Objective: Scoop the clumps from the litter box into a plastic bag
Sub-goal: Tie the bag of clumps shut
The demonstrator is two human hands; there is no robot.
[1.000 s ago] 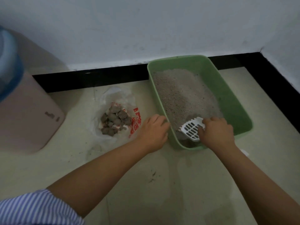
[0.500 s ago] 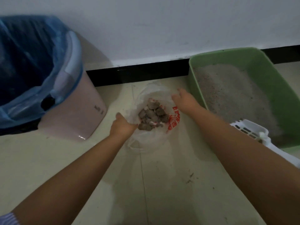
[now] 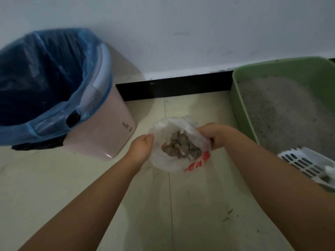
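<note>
Only the one head view here. Both hands are on a thin, crinkly translucent plastic bag [image 3: 163, 160] with red print on its lower right side. The left hand [image 3: 140, 148] is pinched tight on the bag's left rim, and the right hand [image 3: 214, 135] is clenched around a gathered bit of the right rim, so the mouth sits open between them. Whether the bag is lifted or resting on the floor, I can't tell.

Inside, right between the two hands, there's a pile of lumpy grey-brown clumps [image 3: 181, 147], rough and irregular.

Just past the right hand is the green plastic litter box [image 3: 241, 109], rectangular with rounded corners, filled with fine, grainy grey litter [image 3: 282, 113]. A white slotted plastic scoop [image 3: 306, 164] lies at the box's near end, beside the right forearm.

Off beyond the left hand stands a smooth pink bin [image 3: 107, 140] with a glossy blue liner [image 3: 52, 73] folded over its rim.

The floor [image 3: 199, 205] is pale tile with a few dark specks near the right forearm.
</note>
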